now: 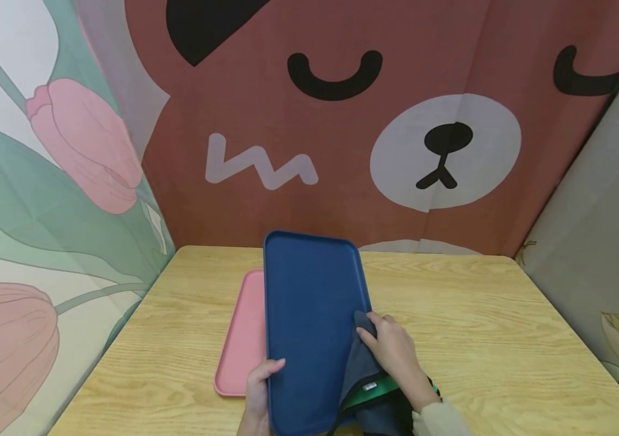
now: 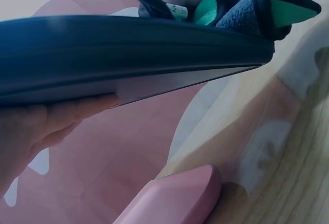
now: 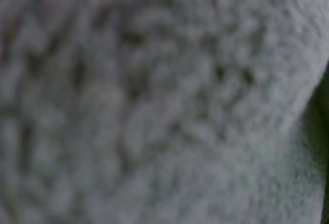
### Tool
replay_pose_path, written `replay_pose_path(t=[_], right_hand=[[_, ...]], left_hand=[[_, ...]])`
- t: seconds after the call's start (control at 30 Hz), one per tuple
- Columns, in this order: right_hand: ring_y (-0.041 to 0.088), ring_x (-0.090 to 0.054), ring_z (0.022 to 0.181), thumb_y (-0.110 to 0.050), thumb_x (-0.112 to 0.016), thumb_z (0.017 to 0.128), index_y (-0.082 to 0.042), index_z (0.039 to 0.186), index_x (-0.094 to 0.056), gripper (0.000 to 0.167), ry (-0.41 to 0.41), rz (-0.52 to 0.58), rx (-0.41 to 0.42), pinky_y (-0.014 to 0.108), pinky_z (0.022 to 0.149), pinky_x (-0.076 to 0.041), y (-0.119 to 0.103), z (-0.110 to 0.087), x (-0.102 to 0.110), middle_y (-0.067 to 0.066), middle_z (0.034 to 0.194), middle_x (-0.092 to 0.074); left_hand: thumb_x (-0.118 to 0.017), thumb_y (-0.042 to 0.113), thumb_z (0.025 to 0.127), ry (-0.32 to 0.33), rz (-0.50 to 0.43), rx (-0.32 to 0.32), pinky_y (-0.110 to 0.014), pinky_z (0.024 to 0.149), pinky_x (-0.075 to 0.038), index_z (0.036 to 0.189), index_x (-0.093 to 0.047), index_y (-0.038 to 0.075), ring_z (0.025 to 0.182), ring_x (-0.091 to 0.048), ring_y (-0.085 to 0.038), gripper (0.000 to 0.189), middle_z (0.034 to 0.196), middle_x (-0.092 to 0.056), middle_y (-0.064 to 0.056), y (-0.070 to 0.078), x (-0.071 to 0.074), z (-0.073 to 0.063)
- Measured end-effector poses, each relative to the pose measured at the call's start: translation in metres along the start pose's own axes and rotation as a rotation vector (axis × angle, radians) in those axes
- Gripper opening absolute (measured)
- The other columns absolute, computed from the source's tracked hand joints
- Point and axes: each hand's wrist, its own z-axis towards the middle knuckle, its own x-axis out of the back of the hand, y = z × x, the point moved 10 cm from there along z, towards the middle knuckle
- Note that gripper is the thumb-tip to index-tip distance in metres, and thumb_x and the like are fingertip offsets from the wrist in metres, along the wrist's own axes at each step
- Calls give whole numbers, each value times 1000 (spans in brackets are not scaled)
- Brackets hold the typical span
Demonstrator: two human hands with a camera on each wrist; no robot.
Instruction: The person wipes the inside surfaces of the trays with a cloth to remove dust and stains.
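A dark blue rectangular tray [image 1: 312, 303] is held up, tilted, over the near part of the table. My left hand [image 1: 258, 387] grips its left edge, thumb over the rim and, in the left wrist view, fingers [image 2: 77, 112] under its base. My right hand [image 1: 393, 348] pinches a dark grey-blue cloth [image 1: 357, 357] with green on its other side and a small white label, at the tray's right rim. The cloth hangs down over the tray's lower right corner. Blurred cloth [image 3: 154, 100] fills the right wrist view.
A pink tray [image 1: 235, 345] lies on the wooden table [image 1: 478, 339] at the left, partly hidden behind the blue tray. A printed curtain with a bear face [image 1: 266, 212] hangs at the table's back edge. Flower-printed fabric [image 1: 26, 242] hangs on the left.
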Motion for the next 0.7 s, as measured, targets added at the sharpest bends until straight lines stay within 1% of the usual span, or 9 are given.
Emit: replay_pose_path(t=[0.17,0.4,0.57,0.7], right_hand=[[26,-58,71,-25,-65,81,-3,109,-61,36,-6,11,-2,35,48,-44,-2,-1,-1,18,89,-59],[24,-57,67,-24,-65,81,-3,107,-61,34,-9,23,9,34,47,-42,-6,-1,0,16,85,-58],[24,-57,69,-23,-65,81,-3,107,-61,34,-12,34,16,34,48,-44,-9,-3,-1,16,85,-58],[25,-58,70,-23,-65,81,-3,106,-61,33,-12,38,19,35,49,-44,-11,-4,-1,16,84,-59]], left_hand=[[-11,-4,88,-1,-4,13,-24,86,-40,106,-49,8,94,-56,-14,43,101,-59,-4,0,-1,0],[-7,-4,87,2,-3,20,-24,85,-41,106,-50,8,93,-57,-14,48,100,-61,-4,0,-2,-1],[-9,-4,87,13,6,7,-24,85,-40,106,-51,9,93,-57,-14,48,100,-61,-4,0,-1,-1],[-14,-5,87,13,5,-7,-24,86,-40,107,-50,9,94,-57,-15,43,101,-60,-4,1,0,-1]])
